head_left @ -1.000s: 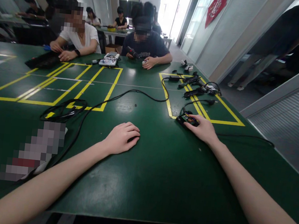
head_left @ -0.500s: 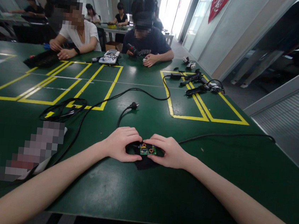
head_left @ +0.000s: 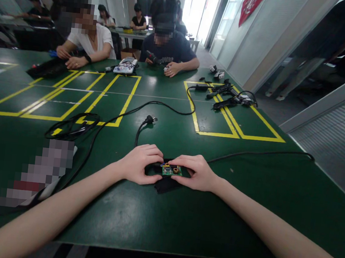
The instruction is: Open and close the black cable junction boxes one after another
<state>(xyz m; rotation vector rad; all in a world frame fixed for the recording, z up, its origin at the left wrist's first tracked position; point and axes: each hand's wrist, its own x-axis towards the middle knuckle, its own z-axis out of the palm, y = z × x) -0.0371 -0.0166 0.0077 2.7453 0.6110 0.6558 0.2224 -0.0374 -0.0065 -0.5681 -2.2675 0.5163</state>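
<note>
Between my two hands, near the table's front middle, is a small green circuit board with copper-wound coils on it. My left hand curls round its left end, thumb at the near edge and fingers at the far edge. From the other side, my right hand pinches the board's right end the same way. A black piece, perhaps part of a casing, lies under and in front of the board. Black cable runs out behind both hands, one length ending in a plug.
A green table carries yellow tape outlines. At left lie a coiled black cable and a blurred pale object. Black devices with cords sit at the far right. Two people sit across the table, one holding a dark tool.
My right fingers have shifted slightly left over the board's far edge. The board's angle has changed a little, and the view has moved slightly. Both hands stay on the board.
</note>
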